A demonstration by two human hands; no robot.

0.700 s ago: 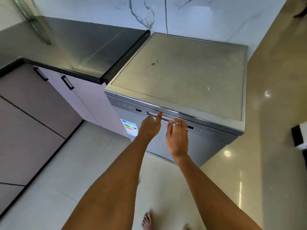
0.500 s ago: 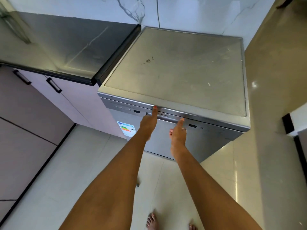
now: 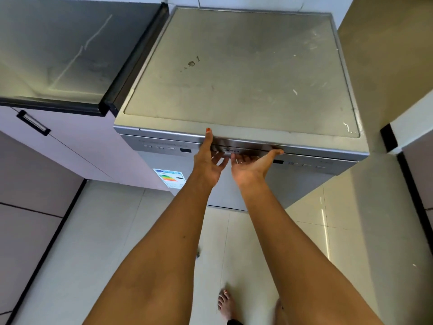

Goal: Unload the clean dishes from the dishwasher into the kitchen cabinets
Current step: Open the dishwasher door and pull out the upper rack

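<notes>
Both hands have turned palm-up since a moment ago; left hand [image 3: 207, 160] and right hand [image 3: 251, 164] hook fingers under the dishwasher [image 3: 234, 78] door handle [image 3: 241, 148] at frame centre; door still closed; opening likely comes next

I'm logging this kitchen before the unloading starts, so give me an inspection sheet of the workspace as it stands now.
Surface: dishwasher top bare, scuffed, with a small dark stain.
Job's things: dishwasher door shut; no dishes in view.
Clutter: nothing seen.
Hands: left hand and right hand palms up at the door's handle recess, fingers tucked under it.
Cables: nothing seen.
Surroundings: dark countertop on the left, cabinet with black handle below it, energy label on the door, tiled floor.
</notes>
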